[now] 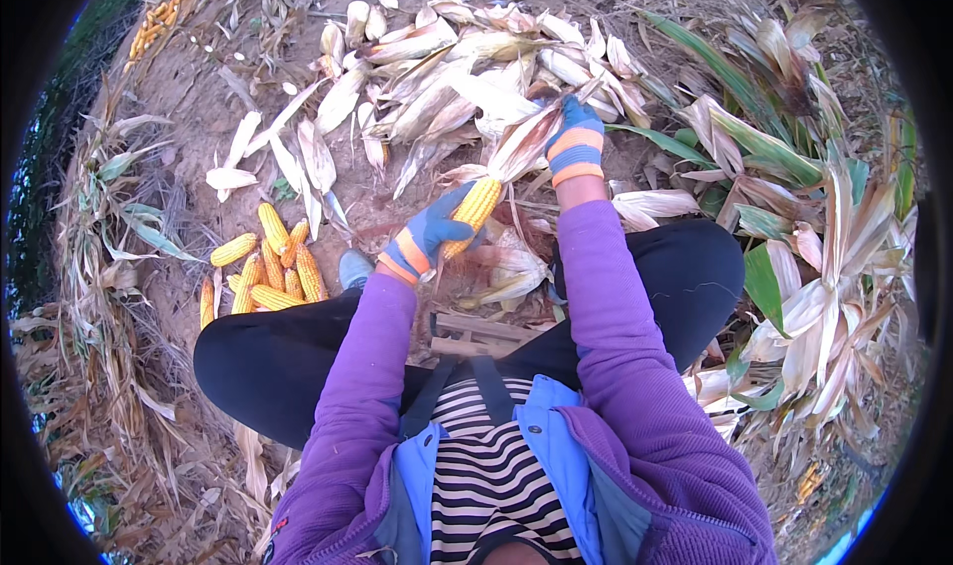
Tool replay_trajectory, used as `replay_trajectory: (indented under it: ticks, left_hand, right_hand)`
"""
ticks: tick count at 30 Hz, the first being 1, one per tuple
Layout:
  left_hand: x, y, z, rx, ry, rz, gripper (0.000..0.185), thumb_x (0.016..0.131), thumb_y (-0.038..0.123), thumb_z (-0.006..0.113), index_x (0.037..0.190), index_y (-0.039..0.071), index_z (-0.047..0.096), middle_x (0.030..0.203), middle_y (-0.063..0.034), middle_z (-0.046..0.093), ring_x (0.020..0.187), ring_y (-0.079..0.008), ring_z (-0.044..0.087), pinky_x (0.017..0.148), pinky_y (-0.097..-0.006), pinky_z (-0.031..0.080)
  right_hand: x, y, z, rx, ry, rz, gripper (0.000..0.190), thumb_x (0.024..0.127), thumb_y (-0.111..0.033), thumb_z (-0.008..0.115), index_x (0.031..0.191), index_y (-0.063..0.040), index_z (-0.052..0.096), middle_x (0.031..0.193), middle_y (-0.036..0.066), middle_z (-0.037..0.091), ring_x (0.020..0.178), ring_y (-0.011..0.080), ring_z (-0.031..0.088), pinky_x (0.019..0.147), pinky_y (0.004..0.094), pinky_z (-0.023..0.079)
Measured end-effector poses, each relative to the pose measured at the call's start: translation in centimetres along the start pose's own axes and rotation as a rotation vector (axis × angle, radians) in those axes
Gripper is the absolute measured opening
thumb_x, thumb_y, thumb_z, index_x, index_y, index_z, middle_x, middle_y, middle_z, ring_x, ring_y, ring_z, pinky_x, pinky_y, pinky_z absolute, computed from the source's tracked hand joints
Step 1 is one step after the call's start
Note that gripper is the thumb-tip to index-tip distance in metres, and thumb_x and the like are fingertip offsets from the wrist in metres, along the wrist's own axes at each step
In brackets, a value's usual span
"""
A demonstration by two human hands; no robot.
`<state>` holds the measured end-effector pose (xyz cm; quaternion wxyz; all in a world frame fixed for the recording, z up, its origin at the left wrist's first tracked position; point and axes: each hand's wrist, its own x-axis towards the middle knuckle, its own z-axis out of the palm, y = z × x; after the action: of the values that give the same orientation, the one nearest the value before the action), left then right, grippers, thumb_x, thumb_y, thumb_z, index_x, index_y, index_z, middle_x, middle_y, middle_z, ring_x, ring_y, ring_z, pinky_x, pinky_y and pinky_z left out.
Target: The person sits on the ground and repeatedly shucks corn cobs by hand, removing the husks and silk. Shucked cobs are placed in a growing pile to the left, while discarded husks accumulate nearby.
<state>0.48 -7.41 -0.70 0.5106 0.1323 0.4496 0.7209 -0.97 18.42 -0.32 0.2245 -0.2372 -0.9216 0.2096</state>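
My left hand (434,233), in a blue and orange work glove, is closed around a bare yellow corn cob (475,211). Dry husks (521,148) are peeled back from the cob's far end and run up to my right hand (577,134). That hand, gloved the same way, grips the husks near their tips. Beyond both hands lies a heap of corn ears in pale husks (439,66). Several husked yellow cobs (279,267) are piled on the ground to the left, beside my knee.
Loose husks (514,271) lie on the soil between my legs, near a wooden slatted piece (476,334). Dry and green corn stalks (789,155) cover the right side, with more dry leaves (112,289) at left. More yellow cobs (158,25) lie far left.
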Motion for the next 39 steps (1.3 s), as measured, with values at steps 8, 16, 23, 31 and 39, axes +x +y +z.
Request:
replay_trajectory:
  ticks: [8,16,23,31,39]
  left_hand:
    - [0.0,-0.2,1.3,-0.19,0.13,-0.003,0.065,0.078,0.028,0.065,0.133,0.003,0.039,0.093,-0.0079,0.058,0.07,-0.0158,0.057,0.059,-0.0251,0.047]
    - [-0.6,1.2,2.4,-0.272,0.208,-0.007,0.052,0.083,0.024,0.06,0.124,-0.003,0.044,0.095,-0.0101,0.058,0.076,-0.0159,0.056,0.062,-0.0242,0.045]
    - [0.2,0.2,2.1,-0.306,0.375,-0.078,0.045,0.083,0.025,0.06,0.116,-0.004,0.05,0.076,-0.0107,0.061,0.056,-0.0144,0.056,0.048,-0.0209,0.046]
    - [1.2,-1.2,1.1,-0.421,0.21,-0.07,0.044,0.083,0.025,0.059,0.117,-0.002,0.05,0.079,-0.0113,0.06,0.059,-0.0152,0.057,0.048,-0.0214,0.046]
    - [2.5,-3.2,2.2,-0.431,0.258,0.09,0.045,0.082,0.026,0.06,0.117,0.0,0.049,0.088,-0.0121,0.058,0.064,-0.0193,0.057,0.048,-0.0242,0.046]
  right_hand:
    - [-1.1,-4.9,1.1,0.846,-0.224,0.182,0.073,0.074,-0.045,0.07,0.12,0.007,0.046,0.107,0.017,0.059,0.093,0.023,0.056,0.083,0.0328,0.045]
    - [-3.8,-5.9,1.2,0.352,-0.498,-0.059,0.05,0.078,-0.046,0.06,0.11,-0.007,0.056,0.101,0.022,0.061,0.093,0.0404,0.057,0.079,0.0422,0.047]
    - [-4.2,-5.1,2.2,0.145,-0.412,-0.122,0.034,0.082,-0.042,0.056,0.091,-0.01,0.06,0.081,0.021,0.063,0.078,0.0398,0.06,0.068,0.0456,0.047]
    - [-4.6,-4.3,3.1,0.107,-0.304,-0.009,0.024,0.081,-0.033,0.055,0.089,-0.012,0.061,0.082,0.018,0.064,0.077,0.0383,0.061,0.068,0.0461,0.048]
    - [-4.5,-4.8,2.7,0.219,-0.138,0.348,0.039,0.084,-0.043,0.053,0.087,-0.005,0.063,0.084,0.025,0.061,0.081,0.0433,0.058,0.069,0.0465,0.045]
